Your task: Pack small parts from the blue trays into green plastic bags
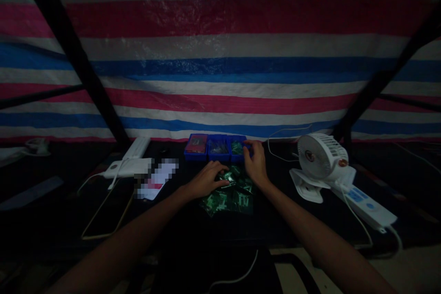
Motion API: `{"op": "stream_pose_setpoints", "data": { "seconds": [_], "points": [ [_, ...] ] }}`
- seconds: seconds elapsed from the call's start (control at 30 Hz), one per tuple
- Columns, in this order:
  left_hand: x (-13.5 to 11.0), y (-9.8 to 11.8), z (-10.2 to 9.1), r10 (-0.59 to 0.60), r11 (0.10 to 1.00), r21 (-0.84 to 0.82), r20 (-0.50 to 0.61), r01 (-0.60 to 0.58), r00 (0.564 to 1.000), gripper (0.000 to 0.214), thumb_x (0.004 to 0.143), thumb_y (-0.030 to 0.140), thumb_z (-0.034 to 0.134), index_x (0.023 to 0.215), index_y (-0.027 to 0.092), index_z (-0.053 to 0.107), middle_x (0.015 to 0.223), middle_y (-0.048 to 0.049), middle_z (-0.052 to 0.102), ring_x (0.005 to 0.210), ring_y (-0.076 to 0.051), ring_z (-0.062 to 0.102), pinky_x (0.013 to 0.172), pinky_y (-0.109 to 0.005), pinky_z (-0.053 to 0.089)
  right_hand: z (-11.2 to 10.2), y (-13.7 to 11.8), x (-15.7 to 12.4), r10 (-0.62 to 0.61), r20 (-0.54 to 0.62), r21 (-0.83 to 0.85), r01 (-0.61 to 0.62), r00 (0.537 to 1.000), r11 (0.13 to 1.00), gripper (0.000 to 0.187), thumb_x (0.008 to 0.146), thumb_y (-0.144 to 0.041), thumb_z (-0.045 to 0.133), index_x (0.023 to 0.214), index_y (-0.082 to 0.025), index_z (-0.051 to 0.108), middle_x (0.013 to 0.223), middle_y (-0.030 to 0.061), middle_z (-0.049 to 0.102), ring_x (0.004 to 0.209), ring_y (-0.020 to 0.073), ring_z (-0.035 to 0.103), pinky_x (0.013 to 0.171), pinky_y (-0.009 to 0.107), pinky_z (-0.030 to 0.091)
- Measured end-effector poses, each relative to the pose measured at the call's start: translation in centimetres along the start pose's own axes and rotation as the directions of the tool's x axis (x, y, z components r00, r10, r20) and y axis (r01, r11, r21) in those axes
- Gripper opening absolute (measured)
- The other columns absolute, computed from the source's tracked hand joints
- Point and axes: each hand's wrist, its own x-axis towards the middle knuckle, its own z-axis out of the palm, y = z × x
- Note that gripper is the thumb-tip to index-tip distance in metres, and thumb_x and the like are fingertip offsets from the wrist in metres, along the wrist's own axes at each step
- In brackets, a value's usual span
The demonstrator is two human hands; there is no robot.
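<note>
**Hands at the blue divided tray**

The left hand (pixel 206 180), fingers loosely curled, lies on green plastic packets (pixel 229 197) just before the blue divided tray (pixel 218 158). The right hand (pixel 257 164), fingers parted, touches the tray's right end. Its compartments hold red, grey and green items.

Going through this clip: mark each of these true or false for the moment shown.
1. The left hand rests on a pile of green packets. True.
2. The right hand grips the white desk fan. False: its fingers are at the right end of the blue tray, and the fan stands off to the right.
3. That tray has three compartments in a row. True.
4. The backdrop is plain white. False: it is a tarpaulin striped in pink, blue and white.
</note>
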Motion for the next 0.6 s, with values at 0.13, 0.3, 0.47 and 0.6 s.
{"op": "stream_pose_setpoints", "data": {
  "seconds": [0.13,0.3,0.47,0.6],
  "points": [
    [0.0,-0.2,0.1,-0.036,0.999,-0.021,-0.018,0.035,0.999,0.029,0.096,0.032,0.069,0.122,0.020,0.063,0.100,-0.0040,0.061,0.096,-0.022,0.059,0.086,-0.033,0.047,0.1,-0.3,0.0,-0.039,-0.004,0.022,0.039,0.999,0.999,0.021,0.100,-0.030,0.049,0.111,-0.020,0.064,0.107,0.0105,0.064,0.101,0.0276,0.058,0.092,0.042,0.047],
    [0.1,0.1,-0.1,-0.053,0.995,-0.090,-0.163,0.039,0.985,0.021,0.099,0.032,0.062,0.117,0.020,0.060,0.102,-0.0032,0.062,0.090,-0.018,0.060,0.083,-0.030,0.048,0.1,-0.9,-0.2,-0.035,0.070,0.162,0.024,0.997,0.987,0.020,0.102,-0.032,0.051,0.110,-0.021,0.065,0.104,0.0078,0.068,0.094,0.0243,0.064,0.086,0.037,0.050],
    [0.3,0.5,-0.3,-0.158,0.979,-0.169,-0.298,0.111,0.942,0.023,0.099,0.034,0.061,0.118,0.021,0.058,0.104,-0.0030,0.067,0.086,-0.017,0.063,0.080,-0.028,0.049,0.3,-1.6,-0.9,-0.151,0.314,0.252,0.071,0.937,0.965,0.020,0.100,-0.036,0.060,0.113,-0.023,0.067,0.103,0.0053,0.071,0.092,0.0225,0.067,0.084,0.035,0.051],
    [0.5,0.4,-0.3,-0.228,0.965,-0.208,-0.349,0.162,0.909,0.031,0.096,0.035,0.067,0.121,0.021,0.057,0.094,-0.0005,0.066,0.073,-0.014,0.061,0.071,-0.026,0.048,0.5,-1.7,-1.2,-0.228,0.412,0.274,0.119,0.882,0.954,0.019,0.101,-0.038,0.061,0.109,-0.023,0.068,0.101,0.0056,0.072,0.090,0.0224,0.067,0.083,0.035,0.051]
  ]
}}
